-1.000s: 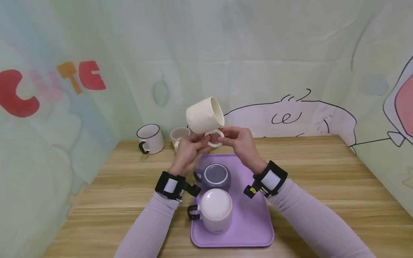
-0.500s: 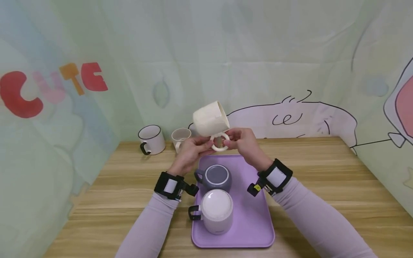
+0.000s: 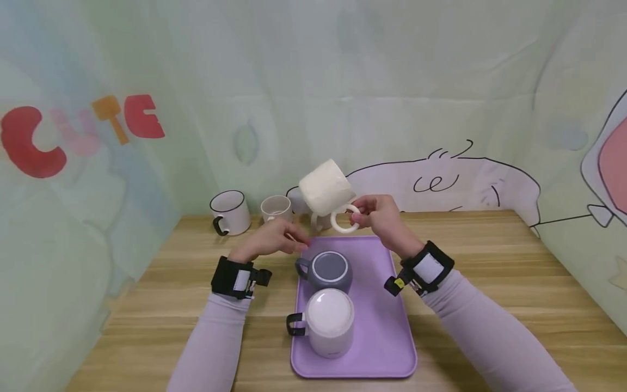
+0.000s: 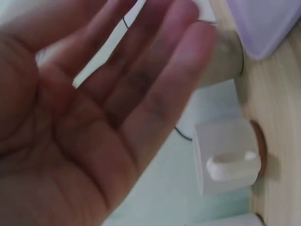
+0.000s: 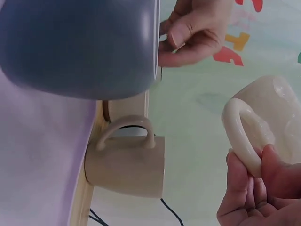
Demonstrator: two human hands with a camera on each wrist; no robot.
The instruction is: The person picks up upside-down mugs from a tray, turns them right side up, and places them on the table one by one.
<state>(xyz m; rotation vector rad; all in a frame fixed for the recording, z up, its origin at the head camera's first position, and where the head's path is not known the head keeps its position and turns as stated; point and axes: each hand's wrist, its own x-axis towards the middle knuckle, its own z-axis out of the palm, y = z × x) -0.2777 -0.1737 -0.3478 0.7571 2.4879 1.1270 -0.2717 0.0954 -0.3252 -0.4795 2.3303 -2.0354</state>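
My right hand [image 3: 384, 220] pinches the ring-shaped handle of a cream mug [image 3: 325, 188], holding it tilted in the air beyond the far end of a purple tray [image 3: 377, 337]. In the right wrist view, thumb and fingers meet on that handle [image 5: 235, 129]. My left hand [image 3: 274, 238] holds nothing and hovers left of the tray's far corner, its fingers extended in the left wrist view. On the tray, a dark grey mug [image 3: 330, 269] and a white mug with a black handle [image 3: 329, 324] stand upside down, handles to the left.
Along the wall stand a white mug with a black rim [image 3: 230, 211], a small off-white mug [image 3: 276, 207] and a beige mug [image 5: 127, 165], partly hidden behind the cream mug in the head view. A printed cloth [image 3: 416, 120] hangs behind the wooden table [image 3: 490, 272].
My left hand has let go of the cream mug and moved left and toward me. The right hand has carried the mug slightly right and lower, and the mug has turned, its opening now hidden.
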